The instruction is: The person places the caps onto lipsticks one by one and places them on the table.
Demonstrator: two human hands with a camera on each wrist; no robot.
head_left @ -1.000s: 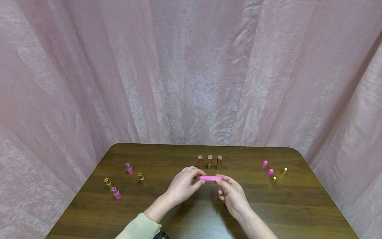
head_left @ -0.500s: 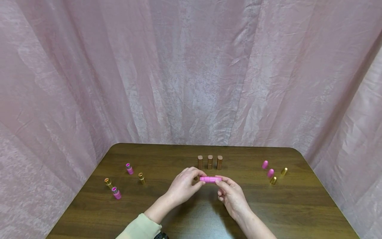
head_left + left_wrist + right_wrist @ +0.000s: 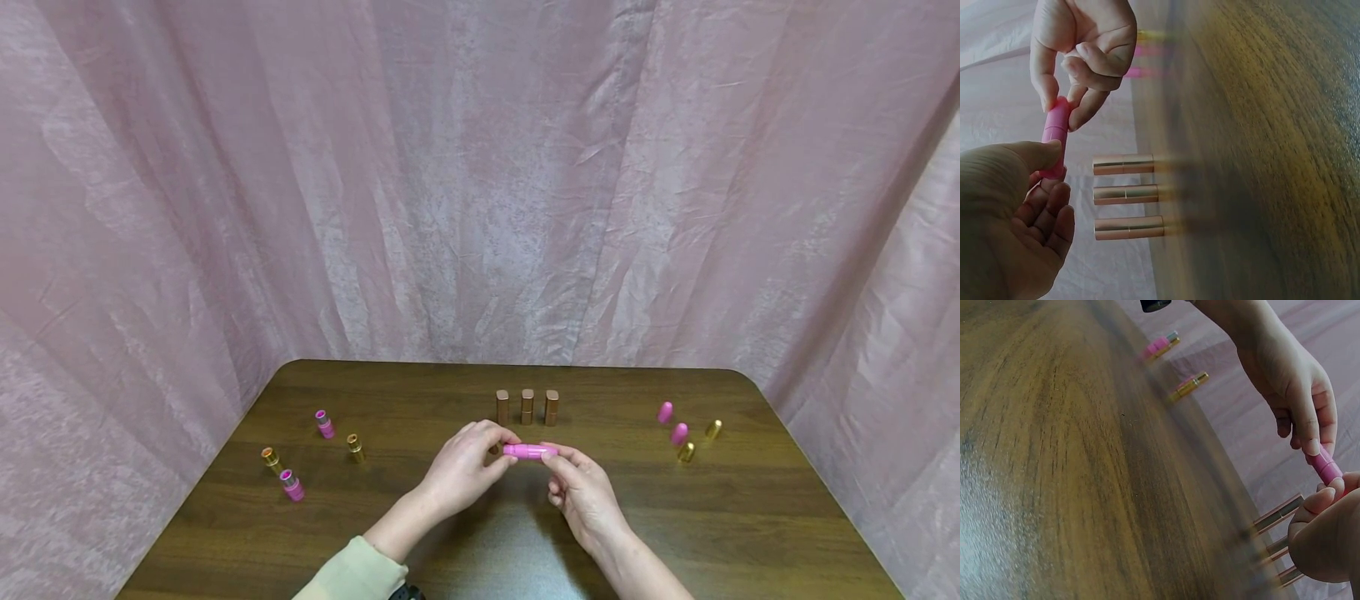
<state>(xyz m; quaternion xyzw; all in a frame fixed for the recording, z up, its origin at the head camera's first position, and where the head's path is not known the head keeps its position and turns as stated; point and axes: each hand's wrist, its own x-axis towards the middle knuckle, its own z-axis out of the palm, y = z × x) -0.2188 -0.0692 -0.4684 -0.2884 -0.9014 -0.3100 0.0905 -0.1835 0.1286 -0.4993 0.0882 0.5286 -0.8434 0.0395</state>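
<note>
A pink lipstick tube (image 3: pixel 529 451) is held level above the middle of the table, between both hands. The left hand (image 3: pixel 461 468) pinches its left end between thumb and fingers. At its right end, the thumb and fingers of the right hand (image 3: pixel 588 493) pinch the other part. A thin seam crosses the tube (image 3: pixel 1056 128) in the left wrist view, and its two parts sit in line. Behind the left fingers, a small gold item (image 3: pixel 494 448) is mostly hidden.
Three copper lipsticks (image 3: pixel 527 407) stand in a row behind the hands. On the left are pink bases (image 3: pixel 292 486) and gold bases (image 3: pixel 356 448), uncapped. To the right stand pink caps (image 3: pixel 679 434) and gold caps (image 3: pixel 714 430). Curtains (image 3: pixel 480 183) surround the wooden table (image 3: pixel 720 517).
The pink lipstick looks slightly shorter than a second ago, its two parts pushed closer together. Both hands keep their hold and have barely shifted.
</note>
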